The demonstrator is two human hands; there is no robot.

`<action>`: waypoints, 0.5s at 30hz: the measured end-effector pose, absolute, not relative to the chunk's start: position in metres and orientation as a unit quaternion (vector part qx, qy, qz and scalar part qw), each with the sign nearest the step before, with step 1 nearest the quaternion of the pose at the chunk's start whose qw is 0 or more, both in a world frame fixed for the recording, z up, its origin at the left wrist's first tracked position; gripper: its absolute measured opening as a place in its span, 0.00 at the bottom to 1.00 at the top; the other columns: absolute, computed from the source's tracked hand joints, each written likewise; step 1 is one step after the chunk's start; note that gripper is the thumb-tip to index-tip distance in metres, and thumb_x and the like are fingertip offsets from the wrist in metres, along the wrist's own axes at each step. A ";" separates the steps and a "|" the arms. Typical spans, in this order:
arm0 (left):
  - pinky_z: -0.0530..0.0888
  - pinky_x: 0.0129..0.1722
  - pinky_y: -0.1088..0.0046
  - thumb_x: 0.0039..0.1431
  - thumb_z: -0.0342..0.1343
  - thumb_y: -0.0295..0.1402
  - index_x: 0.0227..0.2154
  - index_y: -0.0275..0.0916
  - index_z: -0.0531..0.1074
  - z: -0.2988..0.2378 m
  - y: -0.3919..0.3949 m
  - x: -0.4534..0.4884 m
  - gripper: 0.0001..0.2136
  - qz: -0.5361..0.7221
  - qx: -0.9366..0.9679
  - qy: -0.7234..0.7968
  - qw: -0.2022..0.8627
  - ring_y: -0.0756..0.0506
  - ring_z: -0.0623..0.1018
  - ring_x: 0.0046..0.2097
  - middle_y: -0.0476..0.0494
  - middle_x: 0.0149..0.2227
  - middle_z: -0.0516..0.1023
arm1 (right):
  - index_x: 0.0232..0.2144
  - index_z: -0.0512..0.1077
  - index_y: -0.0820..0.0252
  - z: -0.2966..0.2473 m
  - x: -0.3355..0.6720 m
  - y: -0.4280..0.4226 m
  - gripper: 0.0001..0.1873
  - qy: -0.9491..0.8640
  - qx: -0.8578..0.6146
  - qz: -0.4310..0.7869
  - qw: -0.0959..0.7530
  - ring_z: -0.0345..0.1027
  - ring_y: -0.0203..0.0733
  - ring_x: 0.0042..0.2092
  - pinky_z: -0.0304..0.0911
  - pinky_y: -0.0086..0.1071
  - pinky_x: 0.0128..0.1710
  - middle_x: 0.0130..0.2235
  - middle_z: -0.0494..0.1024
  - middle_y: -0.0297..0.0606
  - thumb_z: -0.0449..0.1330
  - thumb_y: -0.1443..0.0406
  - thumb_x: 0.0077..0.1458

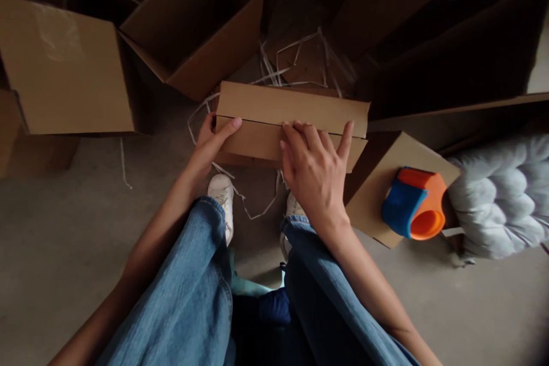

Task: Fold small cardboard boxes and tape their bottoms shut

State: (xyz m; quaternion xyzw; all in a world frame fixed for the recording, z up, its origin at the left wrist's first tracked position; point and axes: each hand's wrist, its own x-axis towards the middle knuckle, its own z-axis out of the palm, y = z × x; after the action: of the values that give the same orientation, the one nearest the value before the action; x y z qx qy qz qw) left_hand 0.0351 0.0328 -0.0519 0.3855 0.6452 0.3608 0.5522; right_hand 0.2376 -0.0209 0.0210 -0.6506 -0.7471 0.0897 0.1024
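Note:
A closed cardboard box (291, 104) lies in front of my shins, its two top flaps meeting along a dark seam. My left hand (212, 140) grips the box's left end, thumb on top and the other fingers round the side, partly hidden. On the near flap by the seam rest the fingertips of my right hand (315, 163), with the little finger stretched out apart. Beneath the box are more pieces of cardboard, mostly covered.
Loose white strapping (295, 60) tangles behind the box and trails near my shoes (222, 200). Big cartons (68, 68) stand at the left and back. To the right, an orange and blue tape dispenser (414, 203) sits on another carton (369, 223), beside a grey tufted cushion (501, 194).

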 end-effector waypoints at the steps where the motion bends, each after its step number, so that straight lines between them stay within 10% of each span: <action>1: 0.73 0.54 0.57 0.42 0.68 0.55 0.46 0.47 0.72 -0.052 0.033 0.035 0.30 0.360 0.383 0.647 0.552 0.34 0.75 0.57 0.42 0.49 0.78 | 0.58 0.68 0.55 0.021 0.236 -0.021 0.22 -0.747 -0.651 0.087 0.101 0.68 0.49 0.52 0.36 0.63 0.67 0.51 0.75 0.42 0.46 0.67 0.65; 15: 0.71 0.56 0.55 0.49 0.66 0.53 0.47 0.46 0.71 -0.051 0.034 0.035 0.26 0.340 0.389 0.650 0.557 0.34 0.73 0.59 0.43 0.50 0.77 | 0.50 0.73 0.51 0.026 0.241 -0.011 0.20 -0.749 -0.648 0.098 0.092 0.68 0.49 0.45 0.39 0.67 0.64 0.43 0.76 0.39 0.47 0.70 0.63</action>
State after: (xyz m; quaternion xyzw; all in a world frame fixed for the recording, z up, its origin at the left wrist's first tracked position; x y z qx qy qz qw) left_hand 0.0353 0.0340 -0.0510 0.3893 0.6495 0.3403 0.5574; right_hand 0.2410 -0.0115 0.0259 -0.6484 -0.7494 0.0976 0.0917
